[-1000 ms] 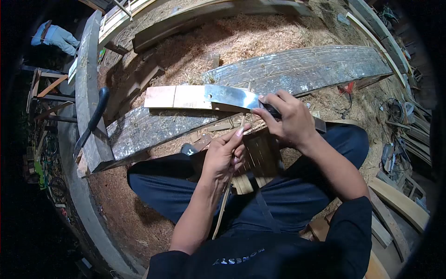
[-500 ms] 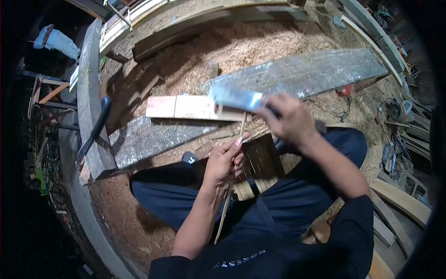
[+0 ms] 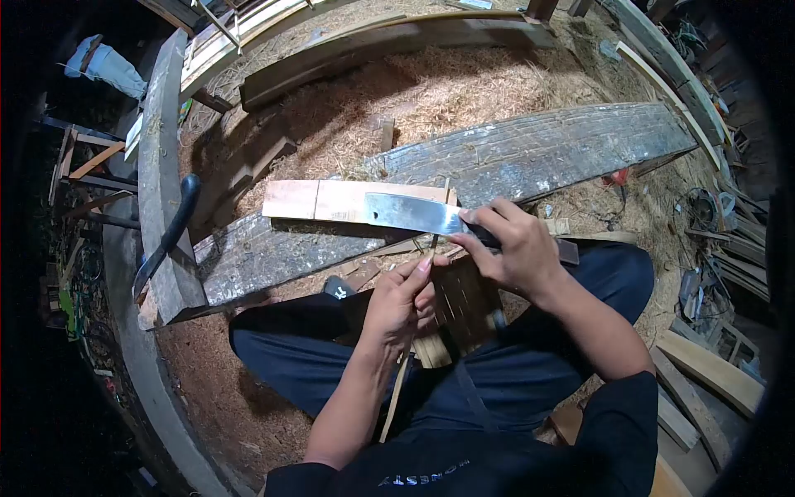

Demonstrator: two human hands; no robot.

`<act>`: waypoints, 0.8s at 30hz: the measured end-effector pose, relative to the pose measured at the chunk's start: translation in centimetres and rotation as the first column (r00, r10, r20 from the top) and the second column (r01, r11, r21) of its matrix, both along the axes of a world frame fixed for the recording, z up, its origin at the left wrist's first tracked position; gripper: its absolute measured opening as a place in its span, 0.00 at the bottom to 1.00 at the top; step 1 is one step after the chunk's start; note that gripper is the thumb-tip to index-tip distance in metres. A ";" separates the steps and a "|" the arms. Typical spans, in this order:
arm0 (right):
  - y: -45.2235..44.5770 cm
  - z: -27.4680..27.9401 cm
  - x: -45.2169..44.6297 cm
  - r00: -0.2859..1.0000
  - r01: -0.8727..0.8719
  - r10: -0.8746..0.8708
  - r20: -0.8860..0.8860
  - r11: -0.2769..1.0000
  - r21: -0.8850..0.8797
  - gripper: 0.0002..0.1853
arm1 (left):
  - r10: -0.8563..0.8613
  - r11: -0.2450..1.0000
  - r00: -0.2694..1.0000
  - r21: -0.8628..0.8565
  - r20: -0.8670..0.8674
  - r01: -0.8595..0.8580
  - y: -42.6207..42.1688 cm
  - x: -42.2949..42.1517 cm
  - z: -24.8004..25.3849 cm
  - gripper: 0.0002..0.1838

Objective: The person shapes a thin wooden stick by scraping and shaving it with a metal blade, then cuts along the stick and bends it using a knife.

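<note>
My right hand [image 3: 513, 248] is closed round the dark handle of a broad knife [image 3: 410, 214]. The shiny blade points left and overlaps the near edge of a pale wood block [image 3: 335, 200], which lies on a grey plank [image 3: 580, 149]. My left hand [image 3: 403, 300] pinches a thin wooden strip [image 3: 396, 398]. The strip's upper end passes behind the blade near the handle and shows above it; its lower end runs down past my left wrist toward my lap.
A curved dark-handled blade [image 3: 170, 236] leans on a post [image 3: 157, 149] at the left. Shavings [image 3: 464, 83] cover the ground. Curved boards [image 3: 712, 371] lie at the right. A small dark box-like wooden piece [image 3: 455, 306] sits between my legs.
The knife, blurred and raised half a second ago, now shows sharply and lower across the strip. My left hand still pinches the strip, and the view has shifted slightly.
</note>
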State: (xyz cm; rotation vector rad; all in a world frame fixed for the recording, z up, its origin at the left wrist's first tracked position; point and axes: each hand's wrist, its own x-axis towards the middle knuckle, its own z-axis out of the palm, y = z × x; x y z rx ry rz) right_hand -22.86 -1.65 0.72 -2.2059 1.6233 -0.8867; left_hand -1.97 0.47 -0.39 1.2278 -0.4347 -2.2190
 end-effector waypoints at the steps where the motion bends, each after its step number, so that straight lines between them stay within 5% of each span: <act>1: 0.2 0.2 0.0 1.000 0.002 -0.003 -0.004 1.000 -0.001 0.19 | 0.010 1.000 1.000 -0.008 -0.008 -0.010 -0.2 -0.2 0.1 0.16; 7: -0.6 -0.1 -0.4 0.997 0.054 -0.055 -0.051 0.999 -0.005 0.17 | -0.008 1.000 0.999 -0.017 0.040 0.009 0.2 -0.1 0.3 0.16; 11: 0.2 -0.6 -0.1 0.996 -0.067 0.064 -0.067 0.996 -0.052 0.17 | -0.017 0.999 0.999 -0.041 0.042 0.018 0.0 -0.3 0.2 0.16; 15: -1.0 -0.2 -0.7 0.989 0.065 -0.073 -0.129 0.996 -0.065 0.19 | -0.012 1.000 0.999 -0.016 0.045 0.012 -0.1 -0.2 0.1 0.16; 17: 0.2 -0.4 0.1 0.992 -0.082 0.069 -0.109 0.989 -0.122 0.20 | -0.015 0.999 0.999 -0.039 0.048 0.017 -0.3 -0.5 0.3 0.16; 19: -0.7 -0.6 -0.5 0.997 0.030 -0.027 -0.072 0.999 0.036 0.20 | -0.007 1.000 0.997 -0.022 0.072 0.009 0.3 0.0 0.2 0.16; 21: -1.6 -0.2 -0.9 0.988 0.062 -0.065 -0.139 0.998 -0.024 0.19 | -0.028 0.999 0.998 -0.014 0.053 0.029 -0.2 -0.1 0.4 0.17; 24: 0.3 -0.1 0.3 0.995 -0.073 0.066 -0.078 0.993 -0.090 0.17 | -0.012 0.999 0.998 -0.044 0.064 0.014 -0.3 -0.5 0.3 0.15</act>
